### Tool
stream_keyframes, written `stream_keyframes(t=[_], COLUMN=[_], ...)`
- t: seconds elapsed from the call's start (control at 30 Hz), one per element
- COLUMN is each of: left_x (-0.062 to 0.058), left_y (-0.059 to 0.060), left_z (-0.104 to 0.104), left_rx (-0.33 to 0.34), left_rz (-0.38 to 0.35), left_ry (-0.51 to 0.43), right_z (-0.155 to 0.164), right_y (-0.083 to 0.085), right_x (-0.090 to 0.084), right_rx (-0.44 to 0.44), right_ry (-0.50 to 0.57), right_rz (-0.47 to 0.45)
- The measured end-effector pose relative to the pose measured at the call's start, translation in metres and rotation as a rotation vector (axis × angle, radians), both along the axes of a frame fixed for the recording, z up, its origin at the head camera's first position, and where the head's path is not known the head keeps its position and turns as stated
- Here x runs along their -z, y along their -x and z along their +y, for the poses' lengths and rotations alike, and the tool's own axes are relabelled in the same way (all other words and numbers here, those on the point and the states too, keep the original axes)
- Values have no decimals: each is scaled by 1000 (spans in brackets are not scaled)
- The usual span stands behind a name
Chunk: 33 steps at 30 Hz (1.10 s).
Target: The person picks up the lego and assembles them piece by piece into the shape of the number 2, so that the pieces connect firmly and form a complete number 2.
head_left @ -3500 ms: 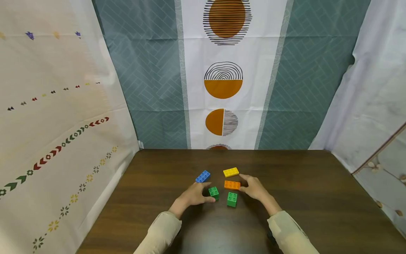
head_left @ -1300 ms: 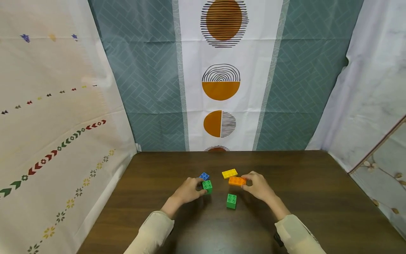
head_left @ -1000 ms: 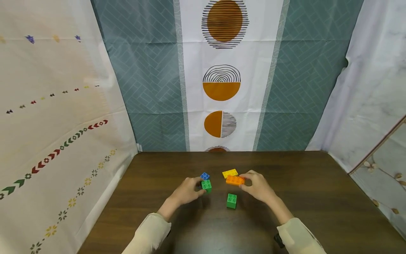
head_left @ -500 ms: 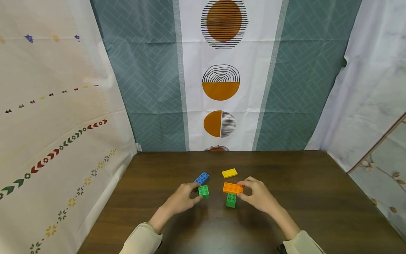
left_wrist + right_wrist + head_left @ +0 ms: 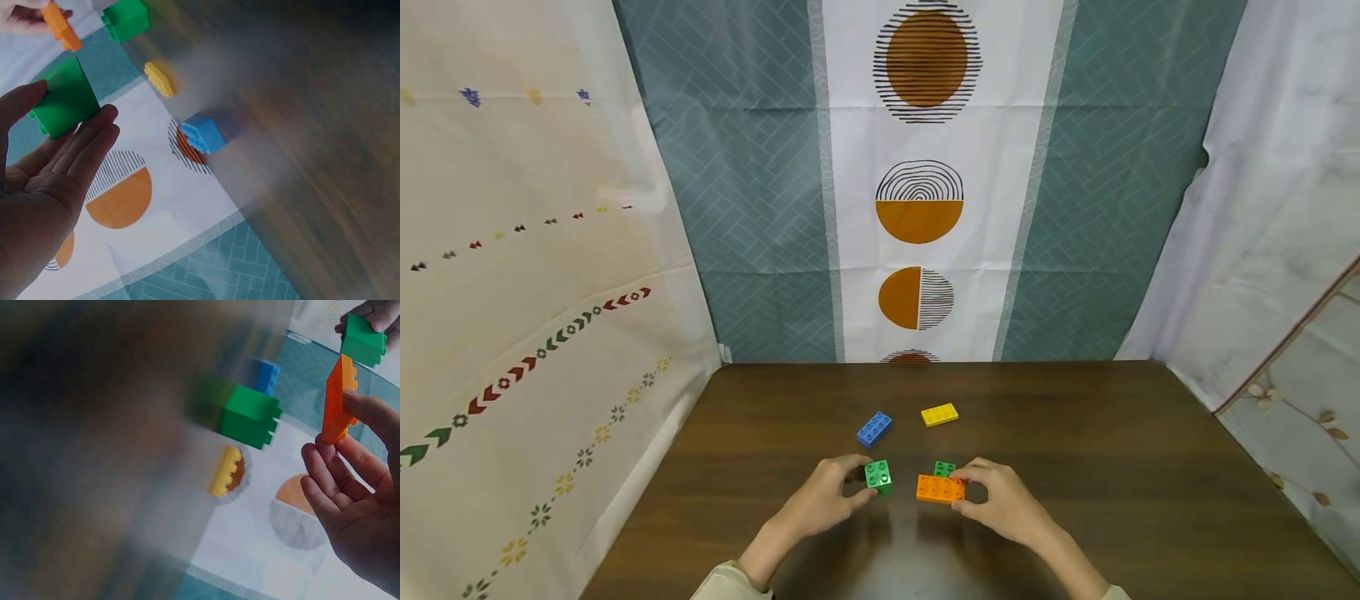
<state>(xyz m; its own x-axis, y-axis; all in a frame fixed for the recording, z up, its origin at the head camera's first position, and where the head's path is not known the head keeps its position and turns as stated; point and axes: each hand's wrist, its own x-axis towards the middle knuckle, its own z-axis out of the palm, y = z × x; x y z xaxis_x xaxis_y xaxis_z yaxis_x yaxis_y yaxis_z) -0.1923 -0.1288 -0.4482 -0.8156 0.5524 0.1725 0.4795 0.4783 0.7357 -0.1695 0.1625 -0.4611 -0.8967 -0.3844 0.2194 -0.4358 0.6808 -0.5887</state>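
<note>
My left hand (image 5: 822, 498) pinches a green toy brick (image 5: 877, 476) between thumb and fingers, studs facing up. In the left wrist view this green brick (image 5: 66, 99) is raised off the wooden table. My right hand (image 5: 1002, 505) holds a flat orange brick (image 5: 938, 489) by its right end, also lifted, as the right wrist view shows with the orange brick (image 5: 338, 399). The two held bricks are side by side with a small gap. A second green brick (image 5: 945, 468) stands on the table, partly hidden behind the orange one in the head view.
A blue brick (image 5: 874, 429) lies on the table beyond my left hand. Farther right lies a thin yellow brick (image 5: 940, 415). The dark wooden table (image 5: 1075, 433) ends at a patterned cloth (image 5: 917, 250) hanging behind it, with pale cloths at both sides.
My left hand has picked up one green brick and my right hand the orange brick. Both have drawn back toward me, and the orange brick has passed over the standing green one.
</note>
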Motion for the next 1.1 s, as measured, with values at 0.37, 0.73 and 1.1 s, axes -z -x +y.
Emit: stream_keyframes(t=[0.37, 0.73, 1.1], left_x=[18, 30, 37], left_y=[-7, -10, -9], left_z=[9, 11, 12], left_rx=[38, 29, 11], left_rz=[-13, -50, -68], left_ry=[1, 20, 11], right_z=[-5, -10, -13], right_y=[-7, -6, 4], right_x=[23, 28, 37], right_rx=[-24, -41, -86], right_ry=[-35, -28, -59], right_rz=[-115, -198, -222])
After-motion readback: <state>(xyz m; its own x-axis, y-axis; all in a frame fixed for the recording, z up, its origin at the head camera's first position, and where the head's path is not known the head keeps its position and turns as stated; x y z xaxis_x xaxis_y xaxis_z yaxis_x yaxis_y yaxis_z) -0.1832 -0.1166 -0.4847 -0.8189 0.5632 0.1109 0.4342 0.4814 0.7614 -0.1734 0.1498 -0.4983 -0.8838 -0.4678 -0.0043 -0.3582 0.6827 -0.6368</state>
